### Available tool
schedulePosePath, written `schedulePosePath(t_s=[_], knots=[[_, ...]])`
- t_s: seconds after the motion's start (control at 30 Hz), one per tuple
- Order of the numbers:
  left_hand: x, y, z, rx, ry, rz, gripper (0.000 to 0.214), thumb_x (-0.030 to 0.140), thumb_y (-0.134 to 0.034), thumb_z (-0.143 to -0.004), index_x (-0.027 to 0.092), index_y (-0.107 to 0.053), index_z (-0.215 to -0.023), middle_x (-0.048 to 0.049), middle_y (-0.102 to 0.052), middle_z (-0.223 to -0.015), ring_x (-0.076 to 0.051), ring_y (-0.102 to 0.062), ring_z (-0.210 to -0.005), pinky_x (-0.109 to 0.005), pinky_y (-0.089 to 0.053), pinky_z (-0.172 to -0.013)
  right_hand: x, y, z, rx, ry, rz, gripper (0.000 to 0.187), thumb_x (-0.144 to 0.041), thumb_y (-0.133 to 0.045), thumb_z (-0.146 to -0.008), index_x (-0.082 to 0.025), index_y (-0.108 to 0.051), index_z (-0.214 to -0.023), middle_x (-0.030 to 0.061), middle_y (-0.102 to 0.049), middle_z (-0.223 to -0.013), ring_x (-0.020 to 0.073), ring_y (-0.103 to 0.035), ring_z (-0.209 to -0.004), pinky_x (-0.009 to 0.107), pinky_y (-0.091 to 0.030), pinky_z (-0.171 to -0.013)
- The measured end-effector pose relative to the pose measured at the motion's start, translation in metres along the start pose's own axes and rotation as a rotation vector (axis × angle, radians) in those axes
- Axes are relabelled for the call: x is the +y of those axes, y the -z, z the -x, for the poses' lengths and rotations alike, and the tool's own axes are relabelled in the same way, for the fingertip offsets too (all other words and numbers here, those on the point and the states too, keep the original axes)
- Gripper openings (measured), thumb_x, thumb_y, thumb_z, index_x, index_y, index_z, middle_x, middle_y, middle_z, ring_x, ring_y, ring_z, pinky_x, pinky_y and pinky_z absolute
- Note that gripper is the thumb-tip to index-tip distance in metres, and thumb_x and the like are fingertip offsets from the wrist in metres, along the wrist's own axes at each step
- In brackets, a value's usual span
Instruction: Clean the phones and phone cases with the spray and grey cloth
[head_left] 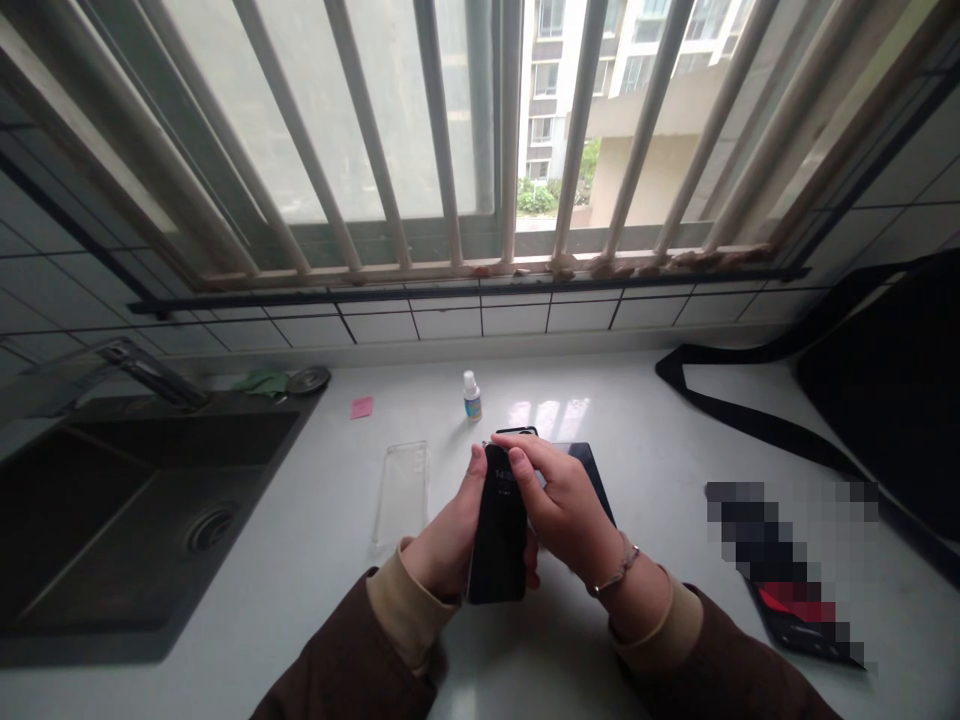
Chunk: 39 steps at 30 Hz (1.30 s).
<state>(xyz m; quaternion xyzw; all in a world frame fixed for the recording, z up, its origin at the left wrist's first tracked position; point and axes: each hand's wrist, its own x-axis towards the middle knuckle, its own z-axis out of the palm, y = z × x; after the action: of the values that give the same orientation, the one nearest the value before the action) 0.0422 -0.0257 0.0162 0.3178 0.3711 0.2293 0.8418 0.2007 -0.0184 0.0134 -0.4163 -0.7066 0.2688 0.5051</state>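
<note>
A smartphone (pixel 498 545) with a dark screen showing faint clock digits is held upright-tilted over the counter. My left hand (pixel 448 528) wraps around its left side, thumb along the upper left edge and fingertips showing at the right edge. At the top right corner, my right hand (pixel 566 500) grips the phone, its thumb by the screen and its index finger across the top edge. Partly hidden behind the hands lie a dark flat object (pixel 596 478) and a black-edged piece (pixel 531 431) with a rounded corner. A clear phone case (pixel 403 490) lies left of my left hand.
A small white-capped spray bottle (pixel 472 397) stands behind the phone, with a pink sticky note (pixel 361 408) to its left. A sink (pixel 169 600) with a faucet (pixel 154 375) is at left. At right lie a black bag (pixel 892 390), its strap and a partly pixelated dark object (pixel 810 635).
</note>
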Motion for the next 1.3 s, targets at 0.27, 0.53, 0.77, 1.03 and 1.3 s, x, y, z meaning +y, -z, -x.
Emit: schedulePosePath(t_s=[0.27, 0.53, 0.77, 1.03, 1.3], knots=[[-0.006, 0.001, -0.005, 0.029, 0.021, -0.025, 0.11, 0.102, -0.016, -0.078, 0.009, -0.075, -0.07, -0.0139, -0.063, -0.06, -0.021, -0.063, -0.049, -0.033, -0.055, -0.052, -0.002, -0.003, 0.002, 0.022, 0.054, 0.046, 0.029, -0.027, -0.049, -0.109, -0.023, -0.07, -0.128, 0.0095, -0.076, -0.122, 0.0249, -0.07, -0.116, 0.043, -0.056, -0.103], [-0.002, -0.005, 0.002, -0.013, 0.036, 0.025, 0.105, 0.104, -0.019, -0.074, 0.014, -0.073, -0.072, -0.0094, -0.059, -0.063, -0.022, -0.064, -0.052, -0.035, -0.057, -0.053, -0.006, -0.006, 0.004, 0.051, 0.04, 0.043, 0.031, -0.026, -0.049, -0.108, -0.024, -0.07, -0.13, 0.0094, -0.075, -0.126, 0.0257, -0.071, -0.119, 0.044, -0.057, -0.105], [-0.003, -0.002, -0.003, 0.066, 0.105, -0.058, 0.102, 0.105, -0.012, -0.072, 0.017, -0.065, -0.073, -0.0045, -0.053, -0.058, -0.017, -0.054, -0.046, -0.033, -0.055, -0.046, -0.001, -0.008, 0.005, 0.061, -0.093, 0.008, 0.032, -0.034, -0.047, -0.109, -0.025, -0.07, -0.131, 0.0087, -0.075, -0.127, 0.0259, -0.07, -0.12, 0.044, -0.056, -0.106], [-0.005, 0.002, -0.008, 0.113, 0.067, -0.067, 0.083, 0.101, -0.033, -0.077, 0.021, -0.055, -0.083, 0.0018, -0.049, -0.056, -0.014, -0.048, -0.043, -0.026, -0.048, -0.038, 0.001, -0.007, 0.006, 0.093, -0.054, -0.002, 0.034, -0.031, -0.05, -0.108, -0.026, -0.067, -0.136, 0.0085, -0.073, -0.133, 0.0263, -0.07, -0.123, 0.045, -0.056, -0.108], [-0.004, 0.002, -0.009, 0.135, -0.033, -0.015, 0.079, 0.099, -0.04, -0.078, 0.021, -0.056, -0.081, 0.0033, -0.047, -0.054, -0.013, -0.046, -0.041, -0.025, -0.047, -0.037, -0.002, -0.007, 0.007, 0.118, 0.114, 0.07, 0.036, -0.019, -0.056, -0.104, -0.026, -0.07, -0.136, 0.0087, -0.069, -0.142, 0.0266, -0.063, -0.135, 0.049, -0.051, -0.117]])
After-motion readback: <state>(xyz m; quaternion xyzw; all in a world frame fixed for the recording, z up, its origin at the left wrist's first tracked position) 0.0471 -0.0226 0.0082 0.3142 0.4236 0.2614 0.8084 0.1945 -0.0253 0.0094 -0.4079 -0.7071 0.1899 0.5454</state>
